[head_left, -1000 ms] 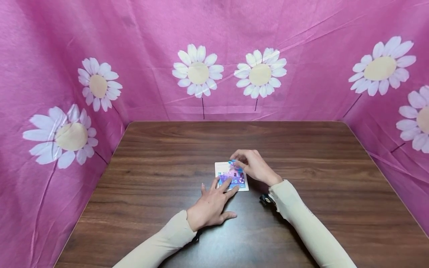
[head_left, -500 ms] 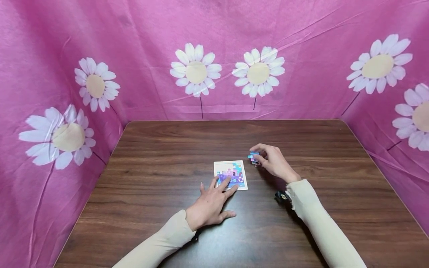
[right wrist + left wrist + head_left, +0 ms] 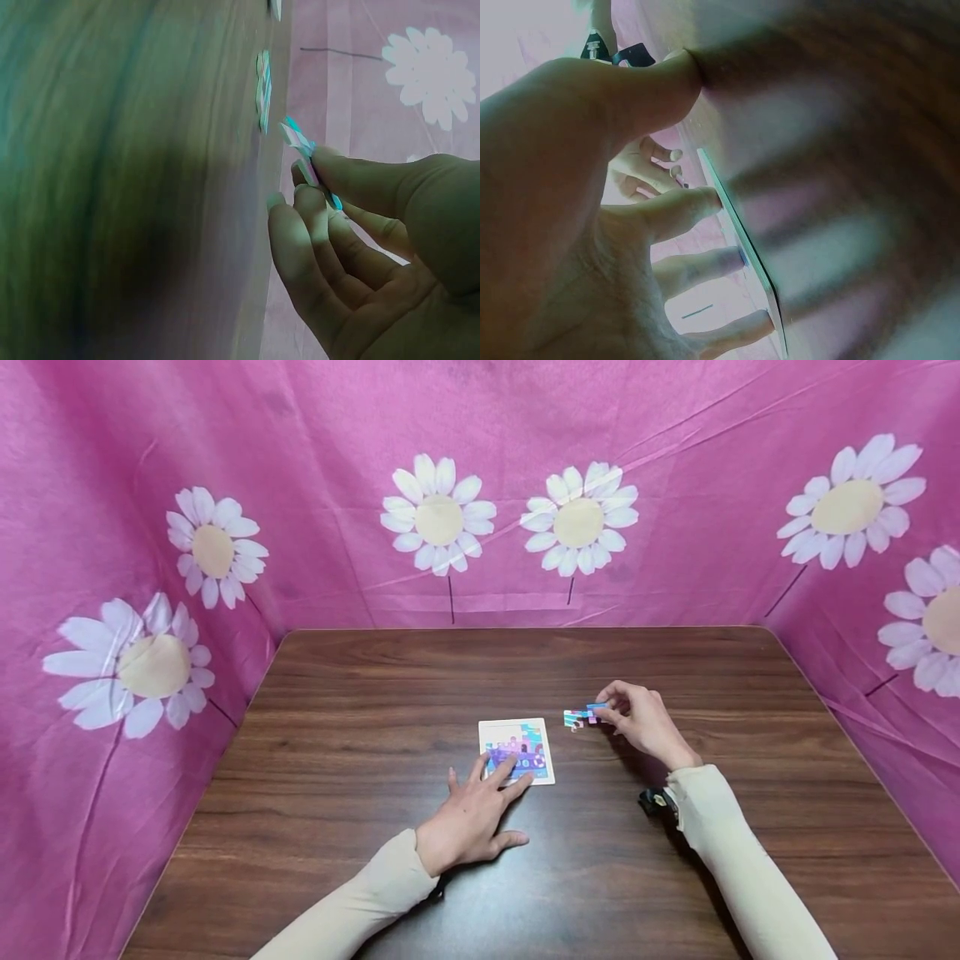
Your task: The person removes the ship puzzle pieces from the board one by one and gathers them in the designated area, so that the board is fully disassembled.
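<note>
A small square jigsaw puzzle (image 3: 534, 739) with a white border lies mid-table, its picture in purple, pink and blue. Its upper left part is bare white. My left hand (image 3: 468, 827) rests spread fingers on its lower part, hiding some of the picture; in the left wrist view these fingers (image 3: 697, 268) touch its surface. To the right of the puzzle, my right hand (image 3: 645, 722) pinches a blue and pink puzzle piece (image 3: 597, 713) between thumb and fingers. Left of that piece, another puzzle piece (image 3: 573, 718) lies on the table. The right wrist view shows the pinched piece (image 3: 300, 146) tilted.
The brown wooden table (image 3: 360, 693) extends around both hands. A pink cloth (image 3: 510, 410) printed with white daisies hangs along its back and sides. Each wrist wears a dark strapped device, such as the right wrist device (image 3: 657, 802).
My right hand has moved right, from the puzzle's upper right corner across the table, carrying puzzle pieces. One piece now lies on the table; another remains pinched. My left hand has stayed put.
</note>
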Demonstrator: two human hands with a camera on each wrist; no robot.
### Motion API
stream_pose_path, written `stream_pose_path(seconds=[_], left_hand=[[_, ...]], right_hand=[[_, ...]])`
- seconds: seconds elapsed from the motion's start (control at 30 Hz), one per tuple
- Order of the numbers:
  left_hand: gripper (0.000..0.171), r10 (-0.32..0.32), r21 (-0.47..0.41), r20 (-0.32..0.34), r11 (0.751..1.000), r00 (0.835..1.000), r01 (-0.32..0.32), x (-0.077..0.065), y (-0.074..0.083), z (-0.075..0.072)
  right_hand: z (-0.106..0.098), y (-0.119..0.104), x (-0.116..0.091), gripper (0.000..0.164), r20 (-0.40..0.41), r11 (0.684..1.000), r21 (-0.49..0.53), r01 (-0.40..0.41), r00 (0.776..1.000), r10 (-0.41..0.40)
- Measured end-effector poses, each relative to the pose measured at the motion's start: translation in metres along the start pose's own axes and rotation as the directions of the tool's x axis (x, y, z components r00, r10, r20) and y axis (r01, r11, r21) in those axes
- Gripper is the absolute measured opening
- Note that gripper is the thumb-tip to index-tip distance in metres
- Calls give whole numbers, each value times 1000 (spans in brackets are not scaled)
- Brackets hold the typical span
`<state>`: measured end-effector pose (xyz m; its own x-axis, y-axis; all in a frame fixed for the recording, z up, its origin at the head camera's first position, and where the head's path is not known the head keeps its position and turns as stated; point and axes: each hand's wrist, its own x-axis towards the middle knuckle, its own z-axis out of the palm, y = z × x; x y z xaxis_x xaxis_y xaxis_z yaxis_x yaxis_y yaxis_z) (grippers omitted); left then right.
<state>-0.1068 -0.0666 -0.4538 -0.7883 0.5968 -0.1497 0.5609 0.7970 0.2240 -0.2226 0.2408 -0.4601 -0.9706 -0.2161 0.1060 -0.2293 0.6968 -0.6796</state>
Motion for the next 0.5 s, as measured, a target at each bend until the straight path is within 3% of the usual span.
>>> stream_pose_path(seconds=[0.5], left_hand=[[80, 4, -11, -8, 1000, 1000, -4, 1, -1, 1]], right_hand=[[-5, 10, 1, 13, 4, 998, -30, -46, 999, 46]])
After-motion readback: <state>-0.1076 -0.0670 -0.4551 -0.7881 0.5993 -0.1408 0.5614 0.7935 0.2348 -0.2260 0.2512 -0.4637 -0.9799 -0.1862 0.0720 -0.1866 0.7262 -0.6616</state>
